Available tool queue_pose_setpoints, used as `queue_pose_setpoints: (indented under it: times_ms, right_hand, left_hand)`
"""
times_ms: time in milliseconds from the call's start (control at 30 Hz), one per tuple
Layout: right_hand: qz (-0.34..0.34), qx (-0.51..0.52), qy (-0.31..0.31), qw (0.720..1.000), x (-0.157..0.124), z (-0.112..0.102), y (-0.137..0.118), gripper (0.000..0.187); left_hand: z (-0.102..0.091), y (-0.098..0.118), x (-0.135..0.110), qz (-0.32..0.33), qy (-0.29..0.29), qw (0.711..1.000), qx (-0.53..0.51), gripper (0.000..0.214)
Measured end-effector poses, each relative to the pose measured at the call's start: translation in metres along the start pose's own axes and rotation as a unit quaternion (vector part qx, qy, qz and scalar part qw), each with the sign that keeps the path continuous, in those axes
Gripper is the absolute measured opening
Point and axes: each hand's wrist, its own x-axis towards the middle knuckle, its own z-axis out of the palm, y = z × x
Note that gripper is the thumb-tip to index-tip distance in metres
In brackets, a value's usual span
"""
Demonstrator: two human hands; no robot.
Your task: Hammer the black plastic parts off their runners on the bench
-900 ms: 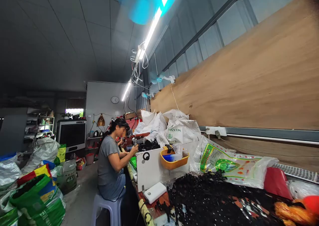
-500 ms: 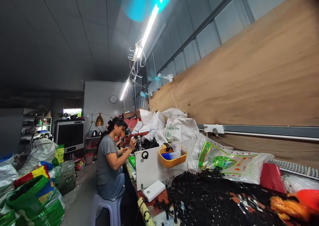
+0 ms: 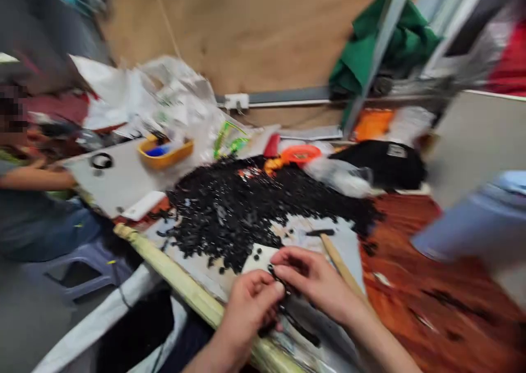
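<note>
My left hand is closed in a pinch low in the middle of the view, over the table's front edge. It grips a small black part; motion blur hides its exact kind. My right hand comes from the right, thumb and fingertips pinched at the upper end of the same part. Below the fingers a curved black strip slants down to the right; whether it joins the held part I cannot tell. Behind the hands is a small white card with black dots or discs on it.
A wide heap of small black parts covers the table beyond the hands. A wooden stick lies right of them. A yellow bin hangs on a white panel at left, near a seated co-worker. An open white sack is below.
The view has swung down and to the right, from the ceiling and room to the table. Both my hands, out of sight before, now show with the black part between them.
</note>
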Motion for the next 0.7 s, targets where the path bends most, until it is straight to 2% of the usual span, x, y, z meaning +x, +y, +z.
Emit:
queue_pose_setpoints:
  times_ms: [67, 133, 267, 367, 500, 600, 700]
  right_hand:
    - [0.054, 0.069, -0.025, 0.996, 0.007, -0.002, -0.002, 0.029]
    - [0.09, 0.093, -0.036, 0.991, 0.011, -0.006, 0.0, 0.029]
    - [0.097, 0.109, -0.013, 0.989, 0.008, -0.011, 0.005, 0.02]
    - [0.104, 0.112, 0.007, 0.988, 0.008, -0.01, 0.006, 0.014]
    - [0.117, 0.078, 0.037, 0.989, 0.012, -0.009, 0.006, 0.009]
    - [0.131, 0.099, 0.048, 0.985, 0.011, -0.009, 0.004, 0.01]
    - [0.108, 0.101, 0.051, 0.988, 0.008, -0.009, 0.001, 0.011]
  left_hand:
    - [-0.006, 0.0, 0.006, 0.01, 0.003, 1.0, 0.022, 0.031]
    - [-0.011, 0.004, 0.009, 0.005, 0.009, 0.998, 0.059, 0.033]
    - [-0.016, 0.012, 0.013, 0.002, 0.026, 0.993, 0.111, 0.031]
    - [-0.017, 0.015, 0.019, -0.013, 0.017, 0.987, 0.16, 0.031]
    - [-0.014, 0.021, 0.029, -0.055, -0.004, 0.983, 0.177, 0.037]
    - [-0.009, 0.026, 0.033, -0.114, -0.025, 0.981, 0.154, 0.045]
    - [-0.004, 0.031, 0.037, -0.157, -0.032, 0.977, 0.141, 0.049]
